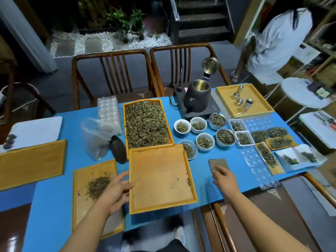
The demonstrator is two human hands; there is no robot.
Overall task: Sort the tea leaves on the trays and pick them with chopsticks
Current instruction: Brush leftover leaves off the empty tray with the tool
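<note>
Your left hand [116,190] grips the left rim of the near wooden tray [161,179], thumb over the edge and fingers curled beneath. That tray holds only a few stray leaves along its right side. Its far edge touches the full tray [125,124], which is heaped with loose tea leaves [146,124] from wall to wall.

Your right hand [224,180] lies flat, fingers straight, on a phone [219,163] on the blue table [54,206]; it holds nothing.

Left of the near tray, a flat board [78,211] carries a small pile of leaves [97,186]. Farther left is a bare wooden tray [31,162].

Right of the full tray stand white cups [182,126], each with a small portion of leaves, then two square dishes [244,138] with leaves, and more leaves on boards and paper at the far right. A back tray [261,106] holds metal canisters. An open kettle [197,97] sits on its base.

No chopsticks can be made out.
</note>
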